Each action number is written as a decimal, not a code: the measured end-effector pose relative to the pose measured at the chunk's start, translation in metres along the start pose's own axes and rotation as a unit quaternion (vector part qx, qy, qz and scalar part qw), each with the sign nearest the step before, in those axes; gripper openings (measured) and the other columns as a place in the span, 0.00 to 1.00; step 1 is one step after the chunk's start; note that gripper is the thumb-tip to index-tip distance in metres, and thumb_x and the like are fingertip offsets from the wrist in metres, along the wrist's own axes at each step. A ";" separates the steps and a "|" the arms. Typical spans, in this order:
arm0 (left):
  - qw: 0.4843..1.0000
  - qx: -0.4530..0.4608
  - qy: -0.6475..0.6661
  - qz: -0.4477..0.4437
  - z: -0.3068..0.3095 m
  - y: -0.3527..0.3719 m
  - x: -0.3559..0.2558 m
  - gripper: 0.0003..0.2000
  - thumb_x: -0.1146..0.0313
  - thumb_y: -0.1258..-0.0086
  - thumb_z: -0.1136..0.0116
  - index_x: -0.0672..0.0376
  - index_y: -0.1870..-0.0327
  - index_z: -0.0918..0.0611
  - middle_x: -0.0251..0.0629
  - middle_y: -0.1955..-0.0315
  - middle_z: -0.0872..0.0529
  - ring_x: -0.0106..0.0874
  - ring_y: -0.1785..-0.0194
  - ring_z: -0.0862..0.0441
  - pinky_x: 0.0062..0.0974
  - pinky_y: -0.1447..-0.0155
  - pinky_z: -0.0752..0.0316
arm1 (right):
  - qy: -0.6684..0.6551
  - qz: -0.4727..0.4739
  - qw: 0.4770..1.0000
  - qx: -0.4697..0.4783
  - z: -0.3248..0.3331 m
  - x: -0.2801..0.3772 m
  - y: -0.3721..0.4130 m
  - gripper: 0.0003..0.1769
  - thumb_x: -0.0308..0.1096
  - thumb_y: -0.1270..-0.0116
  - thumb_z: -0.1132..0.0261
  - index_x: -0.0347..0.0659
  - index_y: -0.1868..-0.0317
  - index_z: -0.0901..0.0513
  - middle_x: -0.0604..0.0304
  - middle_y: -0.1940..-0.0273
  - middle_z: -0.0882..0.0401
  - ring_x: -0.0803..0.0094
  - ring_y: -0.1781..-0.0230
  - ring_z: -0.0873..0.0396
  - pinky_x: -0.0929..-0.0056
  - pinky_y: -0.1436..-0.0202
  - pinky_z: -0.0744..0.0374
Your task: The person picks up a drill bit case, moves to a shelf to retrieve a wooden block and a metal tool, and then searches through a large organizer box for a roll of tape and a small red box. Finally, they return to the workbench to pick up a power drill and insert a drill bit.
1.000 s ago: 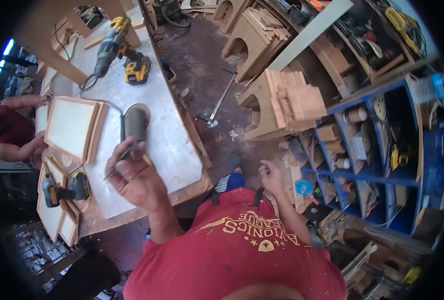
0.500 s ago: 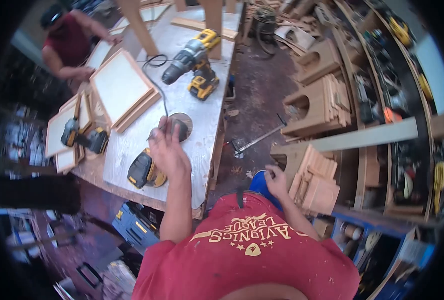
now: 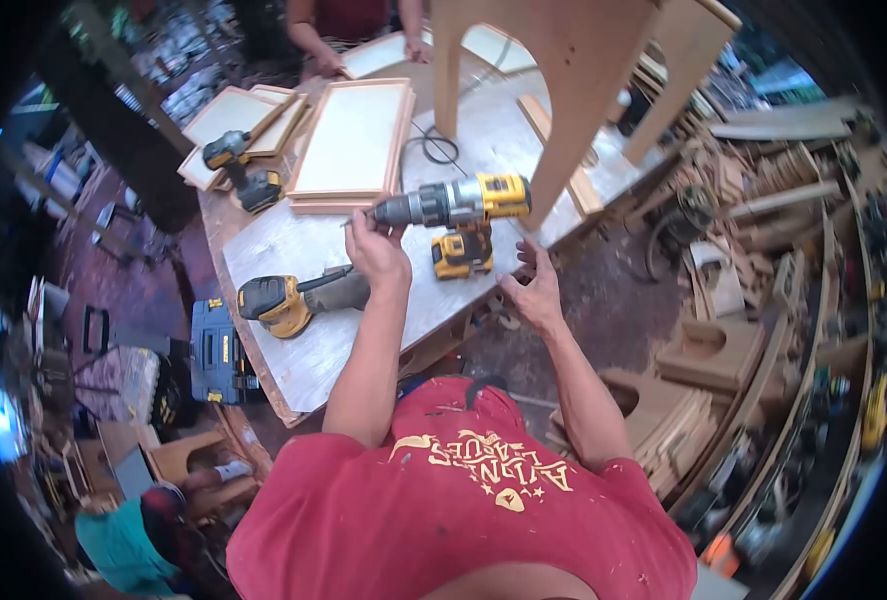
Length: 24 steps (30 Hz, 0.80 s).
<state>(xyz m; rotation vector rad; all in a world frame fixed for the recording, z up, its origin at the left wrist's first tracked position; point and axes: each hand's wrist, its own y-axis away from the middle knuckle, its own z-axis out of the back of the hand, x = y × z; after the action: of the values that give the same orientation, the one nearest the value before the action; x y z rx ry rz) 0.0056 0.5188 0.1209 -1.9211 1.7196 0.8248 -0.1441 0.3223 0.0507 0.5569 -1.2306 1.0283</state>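
A yellow and black cordless drill [image 3: 454, 205] stands on its battery on the silvery tabletop [image 3: 384, 328], its chuck pointing left. My left hand [image 3: 379, 255] is at the chuck's nose, fingers pinched together around something small and thin; its kind cannot be made out. Beside the drill's battery, at the table edge, my right hand [image 3: 534, 288] is open, fingers apart and holding nothing. A yellow and black sander [image 3: 282, 304] with a grey bag lies left of my left forearm. Behind the drill is a stack of wood-framed white panels [image 3: 352, 140].
A second cordless driver [image 3: 244, 172] stands at the left by more framed panels. Large wooden legs [image 3: 574, 90] rise at the right of the table. Another person's hands [image 3: 419, 48] are at the far side. A blue toolbox [image 3: 219, 350] sits below the left edge.
My view has turned to the right. My left hand has moved from near the sander to the drill's chuck. My right hand has come up from my side to the table edge and opened.
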 end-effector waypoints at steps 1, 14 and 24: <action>1.000 -0.008 0.001 -0.011 0.000 -0.003 0.003 0.19 0.60 0.13 0.64 0.67 0.41 0.26 0.55 0.47 0.14 0.45 0.45 0.14 0.46 0.44 0.15 | -0.004 0.002 1.000 0.028 0.001 0.000 -0.019 0.46 0.35 0.40 0.22 0.37 0.23 0.32 0.47 0.34 0.22 0.58 0.35 0.22 0.59 0.32 0.23; 0.996 -0.028 0.017 -0.084 -0.009 0.001 0.009 0.20 0.58 0.13 0.67 0.66 0.56 0.25 0.56 0.63 0.12 0.44 0.59 0.11 0.39 0.47 0.15 | -0.224 -0.044 0.928 0.295 -0.021 -0.013 -0.120 0.37 0.25 0.45 0.16 0.43 0.35 0.20 0.65 0.43 0.16 0.71 0.43 0.19 0.67 0.38 0.18; 0.986 -0.062 0.158 -0.004 -0.034 0.007 0.003 0.14 0.56 0.14 0.57 0.57 0.48 0.27 0.36 0.70 0.21 0.33 0.64 0.18 0.44 0.53 0.14 | 0.181 0.205 0.848 0.454 -0.018 0.017 -0.108 0.22 0.44 0.39 0.21 0.49 0.46 0.14 0.60 0.58 0.12 0.61 0.60 0.14 0.57 0.53 0.18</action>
<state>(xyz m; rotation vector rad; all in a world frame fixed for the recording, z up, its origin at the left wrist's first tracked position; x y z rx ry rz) 0.0034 0.4932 0.1443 -2.2408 1.8736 0.6660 -0.0412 0.2921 0.0804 0.7772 -0.4583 2.0054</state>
